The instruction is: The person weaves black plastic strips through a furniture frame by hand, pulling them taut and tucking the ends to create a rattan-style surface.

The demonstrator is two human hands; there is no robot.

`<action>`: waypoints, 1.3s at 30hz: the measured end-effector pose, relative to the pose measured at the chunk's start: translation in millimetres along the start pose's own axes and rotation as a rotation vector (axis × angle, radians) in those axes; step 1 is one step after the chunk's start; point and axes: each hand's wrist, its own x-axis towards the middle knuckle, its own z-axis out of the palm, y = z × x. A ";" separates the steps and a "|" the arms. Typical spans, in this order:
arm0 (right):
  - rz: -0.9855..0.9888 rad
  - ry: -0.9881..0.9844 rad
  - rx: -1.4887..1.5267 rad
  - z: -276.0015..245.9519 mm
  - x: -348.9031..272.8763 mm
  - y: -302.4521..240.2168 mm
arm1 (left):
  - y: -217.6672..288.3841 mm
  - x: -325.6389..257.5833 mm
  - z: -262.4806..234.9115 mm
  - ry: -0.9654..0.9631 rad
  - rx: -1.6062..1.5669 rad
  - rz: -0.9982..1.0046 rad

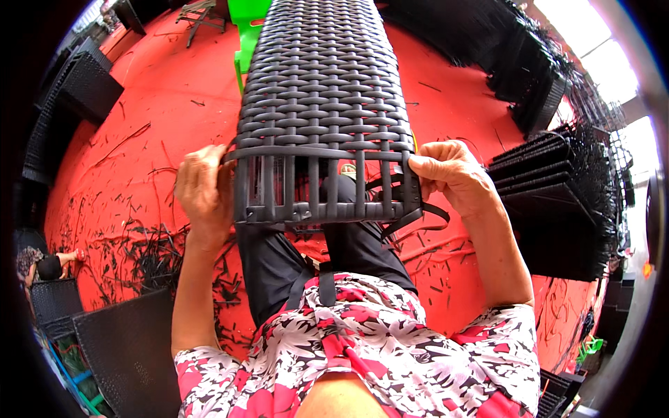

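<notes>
A long panel of dark grey plastic wicker (322,90) points away from me, its near end above my thighs. Tight weaving covers most of it; near me, bare upright slats and gaps show above the end bar. One flat wicker strand (306,151) crosses the slats at the edge of the weave. My right hand (453,174) pinches at the panel's right edge, thumb and forefinger closed on the strand there. At the left edge is my left hand (202,191), its fingers close together and slightly blurred, thumb hidden by the frame. A loose strand loop (433,217) hangs below my right hand.
A green plastic chair (247,31) stands under the panel's far end. Scraps of black strand (157,254) litter the red floor (174,90). Dark wicker panels (550,188) are stacked on the right, others (87,83) at left. Another person's leg (70,258) shows far left.
</notes>
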 end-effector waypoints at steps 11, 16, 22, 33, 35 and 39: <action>-0.074 0.005 -0.167 -7.8 3.4 11.7 | -36.4 -66.1 10.8 -0.160 -0.228 -0.394; -0.148 0.005 -0.148 -14.3 5.8 17.4 | -30.4 -53.2 6.3 -0.196 -0.190 -0.382; -0.191 -0.186 0.097 -18.8 2.4 33.2 | -19.2 -54.8 6.8 -0.306 -0.258 -0.321; -0.225 -0.182 0.301 -15.5 7.9 58.2 | 18.1 0.1 -34.4 -0.021 -0.098 -0.445; -0.248 -0.162 0.356 -13.1 2.6 54.2 | 49.1 28.5 -41.8 0.019 -0.196 -0.400; -0.372 -0.090 0.034 -21.2 -1.3 46.1 | 105.0 71.6 -39.1 -0.210 -0.286 -0.130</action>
